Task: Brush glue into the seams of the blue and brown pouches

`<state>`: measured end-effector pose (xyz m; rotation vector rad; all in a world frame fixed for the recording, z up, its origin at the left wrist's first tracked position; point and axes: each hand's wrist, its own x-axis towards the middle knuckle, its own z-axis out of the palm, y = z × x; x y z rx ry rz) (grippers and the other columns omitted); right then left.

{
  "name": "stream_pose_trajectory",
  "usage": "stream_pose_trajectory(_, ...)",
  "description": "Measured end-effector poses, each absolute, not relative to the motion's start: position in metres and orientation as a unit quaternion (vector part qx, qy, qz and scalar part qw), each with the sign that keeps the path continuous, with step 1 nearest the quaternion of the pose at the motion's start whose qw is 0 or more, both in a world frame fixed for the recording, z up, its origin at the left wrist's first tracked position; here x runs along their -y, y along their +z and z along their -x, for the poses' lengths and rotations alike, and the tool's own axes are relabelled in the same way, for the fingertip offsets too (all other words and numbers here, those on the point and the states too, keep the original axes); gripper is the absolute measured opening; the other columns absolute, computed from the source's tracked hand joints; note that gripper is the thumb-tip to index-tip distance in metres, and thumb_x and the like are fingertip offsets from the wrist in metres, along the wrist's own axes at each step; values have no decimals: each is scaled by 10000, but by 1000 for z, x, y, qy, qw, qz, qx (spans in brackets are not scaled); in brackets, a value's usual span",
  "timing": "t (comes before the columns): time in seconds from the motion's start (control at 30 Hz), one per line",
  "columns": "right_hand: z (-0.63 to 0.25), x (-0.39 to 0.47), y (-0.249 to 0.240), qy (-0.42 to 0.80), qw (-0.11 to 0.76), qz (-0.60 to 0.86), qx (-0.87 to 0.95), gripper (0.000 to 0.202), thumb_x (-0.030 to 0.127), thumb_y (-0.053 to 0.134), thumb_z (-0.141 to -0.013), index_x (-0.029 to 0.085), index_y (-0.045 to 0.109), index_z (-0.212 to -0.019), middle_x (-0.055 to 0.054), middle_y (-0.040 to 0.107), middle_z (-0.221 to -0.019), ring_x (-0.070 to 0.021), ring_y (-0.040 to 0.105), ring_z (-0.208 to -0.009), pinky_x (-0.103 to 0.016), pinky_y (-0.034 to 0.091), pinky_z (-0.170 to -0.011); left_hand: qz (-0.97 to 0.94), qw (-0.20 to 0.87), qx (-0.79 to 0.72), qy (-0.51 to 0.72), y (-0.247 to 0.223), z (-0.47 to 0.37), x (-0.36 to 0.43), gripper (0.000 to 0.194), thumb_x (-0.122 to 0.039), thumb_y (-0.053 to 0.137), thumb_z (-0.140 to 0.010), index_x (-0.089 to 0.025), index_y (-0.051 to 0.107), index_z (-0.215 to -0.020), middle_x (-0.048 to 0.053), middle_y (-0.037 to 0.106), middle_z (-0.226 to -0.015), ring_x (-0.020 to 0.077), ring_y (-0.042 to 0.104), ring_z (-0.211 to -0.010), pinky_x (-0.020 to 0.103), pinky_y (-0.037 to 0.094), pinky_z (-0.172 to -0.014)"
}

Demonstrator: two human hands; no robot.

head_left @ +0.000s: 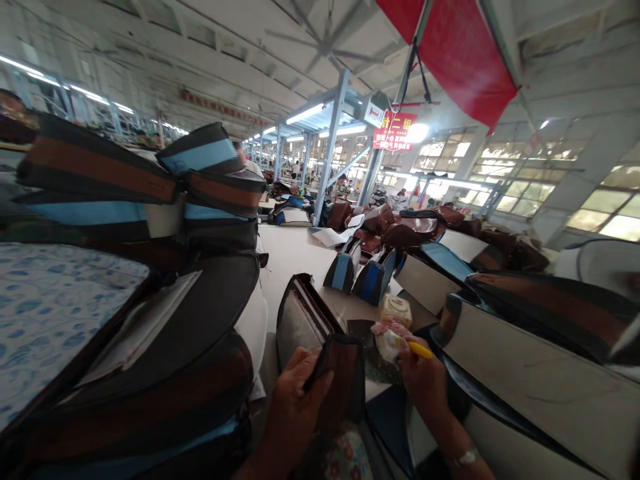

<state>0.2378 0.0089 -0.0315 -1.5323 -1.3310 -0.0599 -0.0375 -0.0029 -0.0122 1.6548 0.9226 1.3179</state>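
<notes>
My left hand (299, 390) is closed on the edge of a dark bag piece (345, 380) with a brown panel and black border. The piece stands upright, its body (300, 313) leaning away over the white table. My right hand (423, 377) is closed around a tool with a yellow handle (420, 349); its working end is hidden. This hand is right at a whitish container or wad with pink cloth (390, 337), and I cannot tell whether they touch. A yellowish block-like tub (397, 309) sits just behind it.
Stacked black, brown and blue bag pieces (210, 293) rise on my left. More pale and dark panels (540, 353) lie piled on my right. Small blue-sided pieces (370, 280) stand ahead on the white table (285, 250). Farther off are brown bags (400, 233) and a blue metal frame (333, 143).
</notes>
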Motion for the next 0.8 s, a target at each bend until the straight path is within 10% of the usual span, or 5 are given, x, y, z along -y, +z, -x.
stream_pose_trajectory(0.23,-167,42,88,77,645,492,579,206,396,596,-930,192,617,-921,18,616,-608,-121,529,-452,-220,430,-420,-668,443,-337,494,8,30,8,293,-356,580,-898,-228,724,-1119,40,602,-897,215,595,-900,303,488,-829)
stream_pose_trajectory(0.47,-158,43,88,-45,482,416,770,101,185,533,-946,225,596,-1015,-34,670,-875,-189,652,-786,-360,524,-778,-664,475,-327,476,27,34,12,261,-337,574,-886,-228,737,-1057,31,583,-889,212,588,-894,294,479,-811)
stream_pose_trajectory(0.8,-172,58,97,-109,477,432,758,132,174,528,-948,235,576,-1055,-45,681,-918,-198,674,-852,-339,549,-775,-671,476,-323,468,27,31,12,218,-295,582,-865,-214,747,-982,31,585,-859,211,574,-874,296,465,-806)
